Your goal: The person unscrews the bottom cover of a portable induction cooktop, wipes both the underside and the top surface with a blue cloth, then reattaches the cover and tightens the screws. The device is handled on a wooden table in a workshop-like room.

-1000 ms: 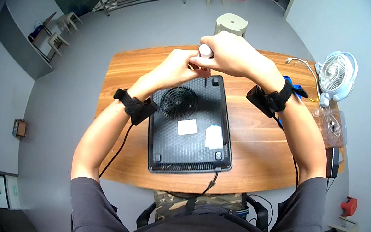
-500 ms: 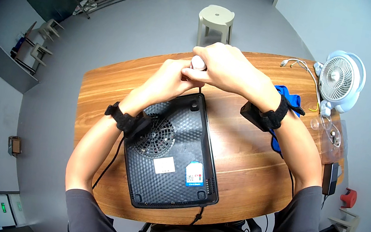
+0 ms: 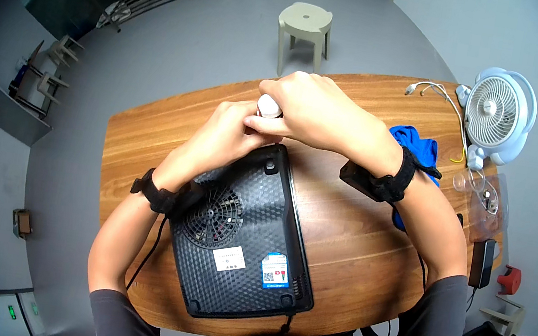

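Note:
A black induction cooker (image 3: 250,221) lies upside down on the wooden table, its round fan grille and two stickers facing up. Beyond its far edge, my left hand (image 3: 234,124) and my right hand (image 3: 303,110) meet, both with fingers closed around a small white-topped object (image 3: 269,106). Only its rounded white end shows between my hands; my fingers cover the rest, so its kind is unclear. My right thumb lies across it, and my left fingers curl underneath. A black strap with a small dark box is on each wrist.
Right of my right forearm lies a blue cloth (image 3: 420,146). A white fan (image 3: 496,109), a white cable (image 3: 452,102), a clear plastic bag (image 3: 488,203) and a black power adapter (image 3: 481,263) are along the right side. A stool (image 3: 305,22) stands beyond the table (image 3: 172,110).
My joined hands have shifted slightly left and lower in the picture, still around the white-topped object. The whole view has shifted a little; the cooker stays on the table.

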Demonstrator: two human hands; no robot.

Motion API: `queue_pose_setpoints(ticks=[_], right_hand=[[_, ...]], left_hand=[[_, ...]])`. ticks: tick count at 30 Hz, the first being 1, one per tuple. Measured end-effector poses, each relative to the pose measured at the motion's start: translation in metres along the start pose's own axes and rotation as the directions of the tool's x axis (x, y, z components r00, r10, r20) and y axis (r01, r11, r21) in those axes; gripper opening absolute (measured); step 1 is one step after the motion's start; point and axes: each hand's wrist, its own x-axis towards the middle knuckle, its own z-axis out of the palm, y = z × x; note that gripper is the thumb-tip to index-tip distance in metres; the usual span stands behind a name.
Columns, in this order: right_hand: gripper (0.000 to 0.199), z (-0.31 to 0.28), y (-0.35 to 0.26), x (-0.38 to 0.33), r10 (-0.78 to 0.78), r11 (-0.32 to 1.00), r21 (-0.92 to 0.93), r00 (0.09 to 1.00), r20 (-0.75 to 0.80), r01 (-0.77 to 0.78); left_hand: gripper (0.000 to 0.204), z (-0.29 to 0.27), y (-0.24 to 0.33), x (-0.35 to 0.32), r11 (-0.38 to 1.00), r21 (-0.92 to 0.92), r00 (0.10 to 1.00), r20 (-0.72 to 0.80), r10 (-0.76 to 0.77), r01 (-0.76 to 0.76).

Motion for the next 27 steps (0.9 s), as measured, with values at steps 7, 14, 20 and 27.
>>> queue_pose_setpoints(ticks=[7,14,20,27], right_hand=[[0.042,-0.006,-0.002,0.003,-0.038,0.998,0.047,0.999,0.026,0.037],[0.031,0.001,-0.003,0.0,-0.098,0.995,-0.004,0.995,0.012,0.098],[0.036,0.004,-0.008,-0.004,-0.117,0.993,-0.037,0.993,-0.032,0.116],[0.05,0.008,-0.008,-0.001,-0.115,0.989,-0.102,0.993,-0.023,0.112]], left_hand=[[0.028,0.005,-0.005,0.0,0.999,0.049,0.998,-0.059,0.007,-0.004],[0.027,0.009,-0.005,-0.006,0.997,0.066,0.993,-0.107,0.053,-0.046],[0.025,0.008,-0.007,-0.008,0.989,0.09,0.991,-0.067,0.12,-0.113],[0.022,0.005,-0.006,-0.008,0.992,0.062,0.993,-0.036,0.115,-0.113]])
